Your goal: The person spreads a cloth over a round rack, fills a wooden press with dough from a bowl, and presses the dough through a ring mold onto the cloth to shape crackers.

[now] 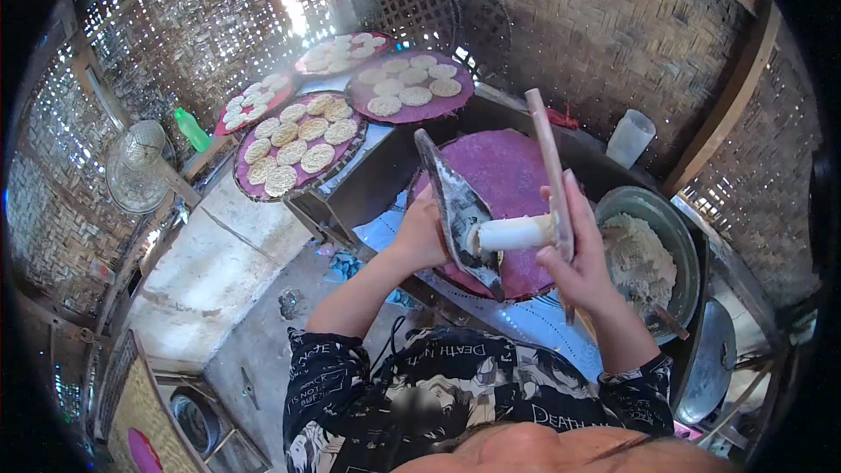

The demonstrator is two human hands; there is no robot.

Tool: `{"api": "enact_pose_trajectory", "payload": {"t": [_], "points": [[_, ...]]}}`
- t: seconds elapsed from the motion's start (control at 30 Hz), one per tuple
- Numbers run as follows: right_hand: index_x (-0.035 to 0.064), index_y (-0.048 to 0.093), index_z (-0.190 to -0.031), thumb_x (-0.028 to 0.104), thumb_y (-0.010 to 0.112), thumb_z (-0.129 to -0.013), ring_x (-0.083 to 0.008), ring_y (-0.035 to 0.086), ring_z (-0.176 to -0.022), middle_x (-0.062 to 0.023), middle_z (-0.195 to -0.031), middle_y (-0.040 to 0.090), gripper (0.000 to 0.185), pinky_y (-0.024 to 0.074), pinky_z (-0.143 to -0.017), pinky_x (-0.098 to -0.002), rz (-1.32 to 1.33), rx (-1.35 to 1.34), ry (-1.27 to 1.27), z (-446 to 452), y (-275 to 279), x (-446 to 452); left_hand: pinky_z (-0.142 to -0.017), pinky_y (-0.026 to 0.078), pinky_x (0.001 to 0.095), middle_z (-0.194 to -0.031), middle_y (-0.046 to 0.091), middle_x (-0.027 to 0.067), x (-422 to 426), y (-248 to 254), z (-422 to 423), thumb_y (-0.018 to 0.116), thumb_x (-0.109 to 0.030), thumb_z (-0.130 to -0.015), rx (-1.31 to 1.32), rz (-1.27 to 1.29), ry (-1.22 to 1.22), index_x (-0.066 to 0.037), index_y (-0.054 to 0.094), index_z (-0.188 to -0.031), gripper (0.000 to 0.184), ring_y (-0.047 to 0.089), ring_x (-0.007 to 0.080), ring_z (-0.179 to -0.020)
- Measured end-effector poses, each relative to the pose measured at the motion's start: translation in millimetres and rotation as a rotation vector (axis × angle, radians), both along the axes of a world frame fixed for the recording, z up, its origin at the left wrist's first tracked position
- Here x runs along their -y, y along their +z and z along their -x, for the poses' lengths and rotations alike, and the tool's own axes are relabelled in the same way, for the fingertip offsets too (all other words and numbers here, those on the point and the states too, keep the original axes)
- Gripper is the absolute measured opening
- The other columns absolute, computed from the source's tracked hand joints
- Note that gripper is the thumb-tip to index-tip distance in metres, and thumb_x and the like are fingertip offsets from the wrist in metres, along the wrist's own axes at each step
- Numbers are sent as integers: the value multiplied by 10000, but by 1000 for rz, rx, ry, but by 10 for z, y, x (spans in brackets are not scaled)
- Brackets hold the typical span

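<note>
My left hand (422,232) grips a dark, long wooden press body (457,197), held tilted, with pale dough residue on its face. Its fingers are partly hidden behind the wood. In my right hand (585,258) is a plunger: a white cylinder (517,233) fixed to a long wooden crossbar (549,153). The cylinder's end meets the middle of the press body; how far it goes in I cannot tell. Both parts are above a round tray covered with purple cloth (504,153). Right of my right hand, a large basin (692,298) holds crumbly pale dough (639,254).
Several round trays, such as the near one (337,160), carry flat pale dough rounds at the back left. A plastic container (631,137) stands behind the basin. A green bottle (191,130) and a mesh strainer (142,147) are at the left, by woven walls.
</note>
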State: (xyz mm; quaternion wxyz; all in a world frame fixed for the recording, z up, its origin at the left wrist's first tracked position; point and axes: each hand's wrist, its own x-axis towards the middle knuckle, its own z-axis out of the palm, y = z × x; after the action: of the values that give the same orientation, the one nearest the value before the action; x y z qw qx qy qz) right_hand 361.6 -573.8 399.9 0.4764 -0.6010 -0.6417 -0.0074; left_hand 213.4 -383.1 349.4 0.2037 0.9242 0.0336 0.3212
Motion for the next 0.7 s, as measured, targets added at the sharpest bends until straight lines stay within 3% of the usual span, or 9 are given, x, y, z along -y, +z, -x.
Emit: {"api": "enact_pose_trajectory", "payload": {"t": [0.13,0.17,0.3,0.4,0.43,0.53,0.57,0.63,0.7], "points": [[108,338,-1329,317,706,-684,-375,502,-1030,-225,-1211,393,770,491,-743,-393,8,351,-90,224,102,-63,-1013,299,418,-975,625,22,-46,97,41,650,-412,-640,-95,-185,84,-171,622,-966,405,556,193,-1004],[126,374,-1307,356,722,-659,-385,511,-1007,-227,-1189,399,770,494,-744,-405,21,368,-89,271,128,-76,-1024,279,417,-956,626,23,-62,103,56,638,-433,-642,-173,-215,109,-182,625,-965,409,551,186,-1023],[129,417,-1280,320,730,-654,-388,528,-976,-236,-1187,392,725,504,-720,-397,33,437,-72,402,153,-91,-1026,264,438,-951,623,39,-108,24,4,620,-442,-633,-45,-291,64,-181,626,-944,406,547,200,-1025],[132,403,-1286,311,738,-644,-392,527,-973,-239,-1184,392,745,507,-709,-392,34,438,-111,481,24,-104,-956,345,402,-1093,575,127,-145,-99,-56,660,-430,-605,-167,-220,-57,-112,586,-1066,565,505,298,-1071],[135,387,-1293,310,743,-637,-405,524,-972,-244,-1196,377,767,505,-713,-404,57,416,-131,493,-54,-113,-962,342,409,-1089,576,129,-137,-145,-87,657,-431,-609,-45,-230,-92,-106,585,-1067,567,506,307,-1068],[145,331,-1329,296,737,-643,-431,493,-1010,-251,-1204,358,811,488,-756,-433,94,308,-195,527,-267,-179,-960,348,407,-1091,574,135,-131,-321,-184,666,-421,-602,-18,-163,-97,-102,583,-1070,573,503,305,-1073],[136,316,-1336,288,738,-642,-423,481,-1038,-250,-1224,345,826,480,-773,-437,130,297,-189,508,-301,-203,-933,382,415,-955,602,88,-145,-362,-223,677,-370,-597,78,-202,-89,-110,620,-897,402,537,277,-1004],[119,285,-1349,273,739,-638,-407,457,-1093,-250,-1263,319,857,464,-809,-444,197,278,-185,405,-316,-251,-875,424,391,-929,608,102,-221,-472,-266,688,-363,-596,89,-62,-95,-106,623,-894,399,560,278,-957],[94,235,-1369,300,739,-645,-372,434,-1135,-235,-1297,309,906,437,-855,-438,193,-95,-84,267,-333,-282,-828,454,372,-909,614,121,-245,-476,-295,700,-345,-597,58,157,-99,-97,623,-893,394,581,282,-914]]}}
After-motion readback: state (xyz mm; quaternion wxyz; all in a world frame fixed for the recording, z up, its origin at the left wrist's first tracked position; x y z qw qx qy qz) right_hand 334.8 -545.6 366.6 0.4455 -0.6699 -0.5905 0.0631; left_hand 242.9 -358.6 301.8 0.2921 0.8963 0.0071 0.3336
